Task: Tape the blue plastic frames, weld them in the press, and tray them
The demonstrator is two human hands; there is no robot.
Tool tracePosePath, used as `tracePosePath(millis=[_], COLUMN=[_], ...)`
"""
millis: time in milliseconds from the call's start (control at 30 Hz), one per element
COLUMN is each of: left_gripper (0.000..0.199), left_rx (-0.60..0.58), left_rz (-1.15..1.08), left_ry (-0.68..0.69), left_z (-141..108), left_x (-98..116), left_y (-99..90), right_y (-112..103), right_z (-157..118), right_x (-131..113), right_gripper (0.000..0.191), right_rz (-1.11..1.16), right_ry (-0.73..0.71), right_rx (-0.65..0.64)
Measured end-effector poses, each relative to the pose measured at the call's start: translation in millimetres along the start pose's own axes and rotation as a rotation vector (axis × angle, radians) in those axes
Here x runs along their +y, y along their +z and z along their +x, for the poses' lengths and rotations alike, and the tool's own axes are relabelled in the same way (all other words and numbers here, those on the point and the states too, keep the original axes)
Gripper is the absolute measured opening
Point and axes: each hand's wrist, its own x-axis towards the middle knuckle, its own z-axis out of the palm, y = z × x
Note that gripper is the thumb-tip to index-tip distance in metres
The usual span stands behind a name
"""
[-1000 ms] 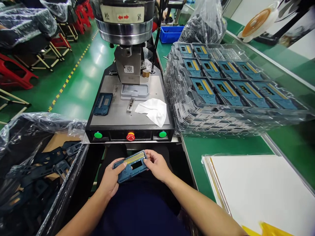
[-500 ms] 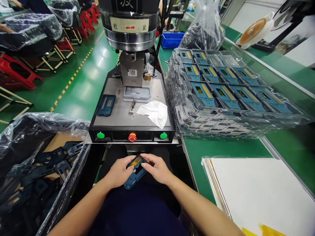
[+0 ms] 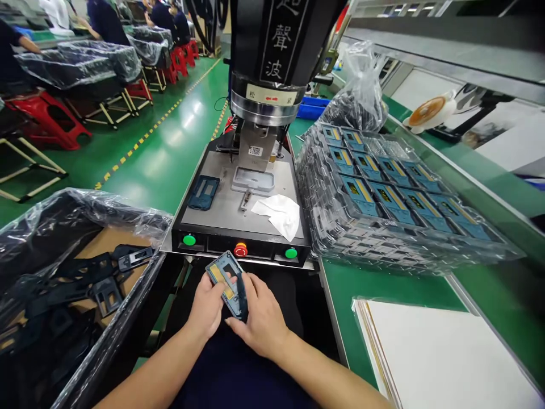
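Above my lap, both hands hold a blue-grey plastic housing (image 3: 225,267) with a rectangular window and a yellow strip along one side. My left hand (image 3: 205,309) grips its left side, thumb across the yellow strip. On the other side, my right hand (image 3: 264,318) has its fingers closed round the edge. A darker blue section shows under those fingers; I cannot tell whether it is a separate piece. Just beyond stands a press (image 3: 268,74), its metal head over a pale grey fixture (image 3: 254,180). Another dark blue housing (image 3: 204,193) lies left of the fixture.
A white cloth (image 3: 281,215), green buttons and a red stop button (image 3: 240,249) are on the press base. Stacked clear trays (image 3: 340,227) of housings stand right. A plastic-lined bin (image 3: 140,213) with dark parts is left. White sheets (image 3: 438,346) lie front right.
The housing has been turned and raised, so its inner face with the yellow strip shows more fully. My right hand has shifted its grip to the lower right edge. The camera view has tilted.
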Motion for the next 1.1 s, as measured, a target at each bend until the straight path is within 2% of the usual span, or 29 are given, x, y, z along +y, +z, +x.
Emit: tracePosePath(millis=[67,133,200,267,367,467,600,700,800,1100], left_gripper=[0.037,0.037,0.039,0.042,0.047,0.051,0.054,0.053,0.055,0.053], left_rx=[-0.005,-0.061,-0.137,-0.163,-0.091,0.025,0.09,0.074,0.056,0.017], left_rz=[-0.011,0.026,0.104,0.197,0.332,0.427,0.417,0.383,0.369,0.356], left_ry=[0.011,0.035,0.058,0.049,-0.031,-0.137,-0.162,-0.128,-0.106,-0.077], left_z=[-2,-4,-2,5,28,55,76,81,83,88], left_x=[2,6,8,6,-8,-30,-56,-65,-71,-82], left_y=[-2.3,-7.5,-16.1,-29.1,-57.2,-91.2,-127.9,-140.3,-143.8,-149.7], right_y=[-1,-8,-22,-42,-79,-115,-145,-155,-159,-155], right_z=[8,18,33,53,95,144,205,238,263,310], right_x=[-3,-3,0,6,17,29,48,62,74,93], right_gripper=[0.09,0.087,0.087,0.086,0.084,0.083,0.081,0.082,0.078,0.059], right_rz=[-0.046,-0.053,-0.047,-0.057,-0.098,-0.166,-0.233,-0.236,-0.221,-0.142], right_ry=[-0.012,-0.055,-0.107,-0.14,-0.14,-0.093,0.104,0.192,0.227,0.275], right_rx=[-0.004,-0.003,0.006,0.026,0.053,0.055,0.013,0.008,0.015,0.011])
